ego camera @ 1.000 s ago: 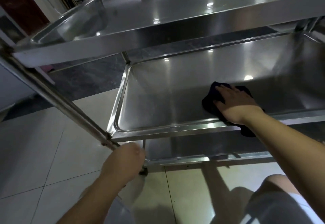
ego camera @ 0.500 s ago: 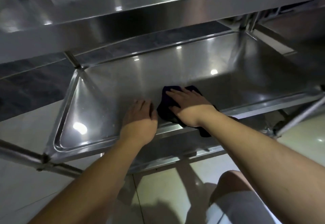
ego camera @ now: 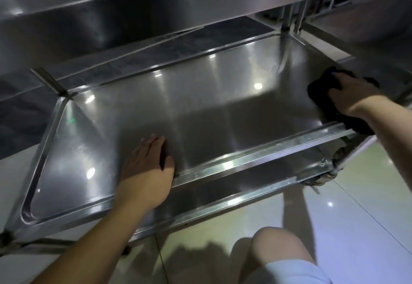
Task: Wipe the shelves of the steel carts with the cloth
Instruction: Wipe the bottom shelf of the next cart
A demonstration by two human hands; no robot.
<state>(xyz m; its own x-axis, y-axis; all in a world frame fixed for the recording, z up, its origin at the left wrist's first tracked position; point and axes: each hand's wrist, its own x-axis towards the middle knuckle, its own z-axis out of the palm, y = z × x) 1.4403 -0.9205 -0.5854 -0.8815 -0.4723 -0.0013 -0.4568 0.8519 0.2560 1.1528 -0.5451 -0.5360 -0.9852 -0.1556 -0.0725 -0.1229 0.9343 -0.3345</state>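
Observation:
The steel cart's middle shelf [ego camera: 223,114] is a shallow shiny tray filling the centre of the view. A dark cloth [ego camera: 321,92] lies at the shelf's right end, trailing over the near rim. My right hand [ego camera: 350,94] presses flat on the cloth with fingers extended. My left hand [ego camera: 147,167] rests flat on the shelf near its front rim, fingers straight, holding nothing. The top shelf [ego camera: 156,0] overhangs from above.
A lower shelf [ego camera: 234,190] shows beneath the front rim. A second steel cart [ego camera: 367,27] stands close at the right. Pale floor tiles [ego camera: 356,217] lie below, and my knee [ego camera: 278,250] is at the bottom right. A cart post [ego camera: 53,83] rises at the far left corner.
My right hand has slid the cloth from the shelf's middle to its right end. My left hand moved from the cart's corner post onto the shelf and stays there.

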